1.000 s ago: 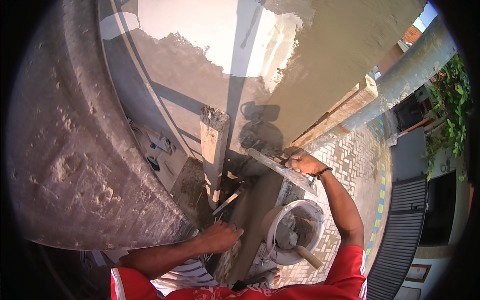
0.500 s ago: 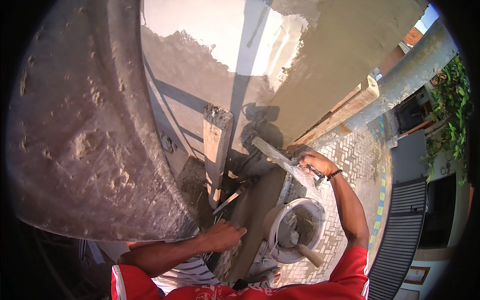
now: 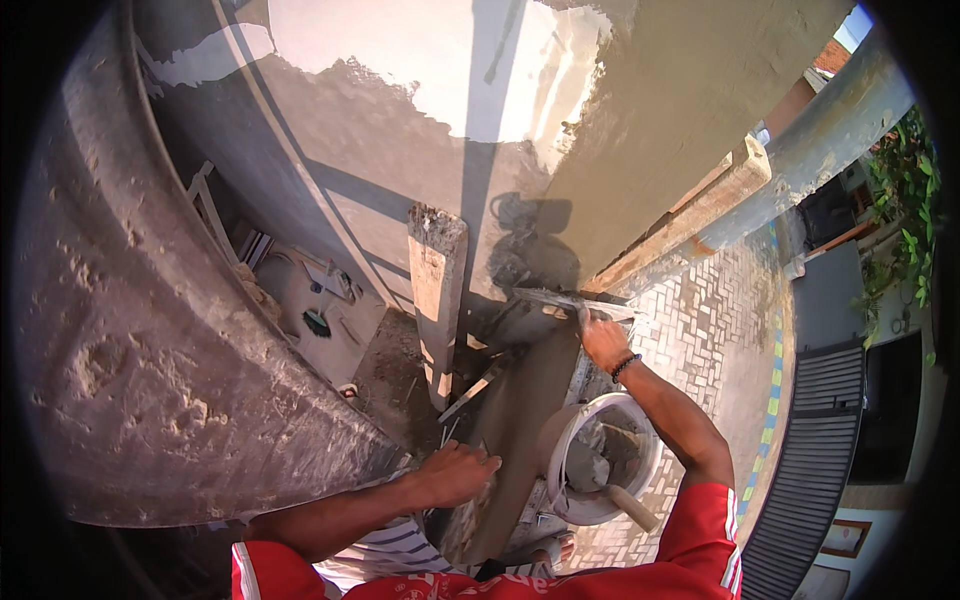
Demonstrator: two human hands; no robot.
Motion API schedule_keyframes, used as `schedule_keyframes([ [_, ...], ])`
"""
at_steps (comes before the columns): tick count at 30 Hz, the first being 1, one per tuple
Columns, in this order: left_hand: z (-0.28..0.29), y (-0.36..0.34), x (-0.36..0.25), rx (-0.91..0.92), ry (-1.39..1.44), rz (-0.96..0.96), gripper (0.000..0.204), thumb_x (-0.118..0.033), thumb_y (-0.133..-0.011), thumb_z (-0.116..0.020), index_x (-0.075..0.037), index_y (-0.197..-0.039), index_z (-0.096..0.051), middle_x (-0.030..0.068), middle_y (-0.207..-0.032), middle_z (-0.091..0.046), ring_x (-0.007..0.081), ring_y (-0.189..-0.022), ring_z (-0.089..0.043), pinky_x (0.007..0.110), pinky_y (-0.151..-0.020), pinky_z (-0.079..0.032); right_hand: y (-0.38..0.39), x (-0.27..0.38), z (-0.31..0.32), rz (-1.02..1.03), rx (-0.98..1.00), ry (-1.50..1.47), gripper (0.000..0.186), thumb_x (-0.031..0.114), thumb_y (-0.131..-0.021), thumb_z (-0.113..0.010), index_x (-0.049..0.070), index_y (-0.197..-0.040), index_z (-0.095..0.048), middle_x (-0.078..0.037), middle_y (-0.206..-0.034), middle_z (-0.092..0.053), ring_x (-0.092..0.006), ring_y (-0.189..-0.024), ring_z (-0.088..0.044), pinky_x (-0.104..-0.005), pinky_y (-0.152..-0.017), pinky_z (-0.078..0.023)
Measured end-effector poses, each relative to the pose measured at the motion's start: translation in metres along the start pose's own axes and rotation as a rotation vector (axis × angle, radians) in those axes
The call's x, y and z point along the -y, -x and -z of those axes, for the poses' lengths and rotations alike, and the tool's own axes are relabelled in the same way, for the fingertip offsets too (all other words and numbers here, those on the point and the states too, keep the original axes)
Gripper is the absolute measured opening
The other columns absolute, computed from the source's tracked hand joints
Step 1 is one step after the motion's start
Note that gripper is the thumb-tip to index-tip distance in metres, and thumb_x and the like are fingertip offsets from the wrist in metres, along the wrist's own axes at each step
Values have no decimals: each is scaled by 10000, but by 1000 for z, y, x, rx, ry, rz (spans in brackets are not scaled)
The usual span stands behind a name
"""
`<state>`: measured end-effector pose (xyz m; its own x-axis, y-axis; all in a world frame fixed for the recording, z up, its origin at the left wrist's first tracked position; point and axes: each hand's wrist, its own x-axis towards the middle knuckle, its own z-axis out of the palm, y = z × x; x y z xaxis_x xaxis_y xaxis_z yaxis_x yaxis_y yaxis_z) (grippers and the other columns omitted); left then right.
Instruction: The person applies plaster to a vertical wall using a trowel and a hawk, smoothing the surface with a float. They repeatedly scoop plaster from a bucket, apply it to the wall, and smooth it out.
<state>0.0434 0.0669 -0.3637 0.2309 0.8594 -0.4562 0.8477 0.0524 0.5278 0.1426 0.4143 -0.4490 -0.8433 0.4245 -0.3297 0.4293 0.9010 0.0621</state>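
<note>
Presently, in the head view, the right hand (image 3: pixel 604 345) has its fingers closed around a plastering float (image 3: pixel 545 298), which lies crosswise at the far end of a grey mortar-coated ledge (image 3: pixel 530 410), close to the plastered wall (image 3: pixel 690 90). The grip on the handle is partly hidden by the hand. The left hand (image 3: pixel 455 474) is over the left side of the ledge, nearer the body, fingers curled; no held object is visible, and whether they close fully cannot be told.

To the right of the ledge is a white-rimmed bucket (image 3: pixel 590 517) containing grey mortar (image 3: pixel 587 467); a wooden tool handle (image 3: pixel 634 508) projects over its near right rim. Left of the float rises a rough timber post (image 3: pixel 437 300).

Risks, as judged: the float could knock the post, given the narrow gap, and score the wet surface. The projecting handle could be caught by the right forearm, tipping the tool or bucket. Uneven pressure could gouge the ledge; loose mortar could drop onto the paving (image 3: pixel 700 320).
</note>
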Motion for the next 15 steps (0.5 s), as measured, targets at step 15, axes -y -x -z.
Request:
schedule_keyframes([
  [15,3,0,2,58,-1,58,453,-265,-874,-601,-45,-1257,-499,174,-1070,-616,354,-1020,-593,455,-908,-418,7,-20,25,-72,35,71,429,132,-928,-431,-75,-1303,-404,-203,-896,-667,-332,-825,-670,-415,-684,-544],
])
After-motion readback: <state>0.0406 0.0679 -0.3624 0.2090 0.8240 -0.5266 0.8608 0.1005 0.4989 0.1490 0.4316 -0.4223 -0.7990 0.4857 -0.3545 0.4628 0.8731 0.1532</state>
